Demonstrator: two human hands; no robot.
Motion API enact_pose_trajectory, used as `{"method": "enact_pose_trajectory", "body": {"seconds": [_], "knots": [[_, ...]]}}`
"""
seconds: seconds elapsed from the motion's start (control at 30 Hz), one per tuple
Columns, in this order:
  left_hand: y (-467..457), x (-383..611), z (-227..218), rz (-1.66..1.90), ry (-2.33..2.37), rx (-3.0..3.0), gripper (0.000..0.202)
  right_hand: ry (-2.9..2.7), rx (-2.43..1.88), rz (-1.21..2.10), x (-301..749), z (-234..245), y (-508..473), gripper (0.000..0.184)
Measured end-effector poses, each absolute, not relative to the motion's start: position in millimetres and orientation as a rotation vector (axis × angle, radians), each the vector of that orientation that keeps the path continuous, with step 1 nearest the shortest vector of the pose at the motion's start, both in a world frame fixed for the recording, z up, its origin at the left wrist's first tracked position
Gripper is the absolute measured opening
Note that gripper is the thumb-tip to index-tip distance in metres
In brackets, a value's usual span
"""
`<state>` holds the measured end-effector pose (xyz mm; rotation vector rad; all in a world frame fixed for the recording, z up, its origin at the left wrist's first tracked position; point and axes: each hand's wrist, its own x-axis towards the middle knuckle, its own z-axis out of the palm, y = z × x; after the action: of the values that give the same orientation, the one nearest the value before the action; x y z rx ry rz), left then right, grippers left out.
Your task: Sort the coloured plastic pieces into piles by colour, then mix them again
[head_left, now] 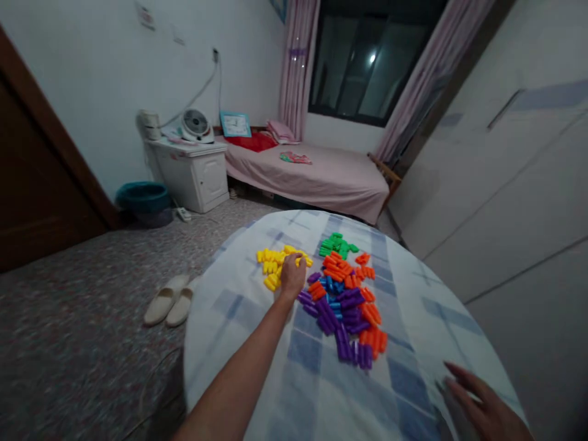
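My left hand (293, 277) reaches across the round table to the right side of a pile of yellow plastic blocks (272, 257). Its fingers are curled together at the blocks, and whatever may be between them is hidden. Just right of that hand lies a mixed heap of purple blocks (326, 315), orange blocks (337, 267) and blue blocks (335, 285). Behind the heap, green blocks (337, 246) form a separate small pile. My right hand (487, 404) is near the table's right front edge, fingers apart, holding nothing, partly cut off by the frame.
A checked cloth (248, 349) covers the table. Beyond stand a bed (321, 174) and a white cabinet (214, 177) with a fan (196, 124) on it. Slippers (166, 300) and a teal basin (142, 197) are on the floor at left. A white wardrobe (487, 184) rises at right.
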<state>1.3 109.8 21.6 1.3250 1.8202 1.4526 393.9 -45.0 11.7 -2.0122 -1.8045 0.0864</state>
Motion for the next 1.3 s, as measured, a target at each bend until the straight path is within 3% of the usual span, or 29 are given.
{"method": "enact_pose_trajectory", "body": {"seconds": [0.17, 0.33, 0.6, 1.03, 1.17, 1.3], "knots": [[112, 30, 10, 1.448, 1.775, 1.483, 0.025, -1.472, -1.853, 0.387, 337, 29, 48, 0.061], [107, 45, -11, 1.414, 1.650, 1.750, 0.028, -1.307, -1.773, 0.414, 283, 1, 93, 0.059], [105, 47, -8, 1.350, 1.465, 1.714, 0.028, -1.550, -1.704, 0.413, 274, -29, 103, 0.044], [99, 50, 12, 1.754, 1.436, 1.567, 0.022, -1.585, -1.718, 0.427, 285, -38, 107, 0.049], [107, 34, 44, 1.614, 1.625, 1.710, 0.027, -1.609, -1.660, 0.403, 293, -49, 113, 0.049], [115, -14, 61, 1.204, 2.017, 1.887, 0.039, -1.602, -1.700, 0.421, 294, -50, 115, 0.052]]}}
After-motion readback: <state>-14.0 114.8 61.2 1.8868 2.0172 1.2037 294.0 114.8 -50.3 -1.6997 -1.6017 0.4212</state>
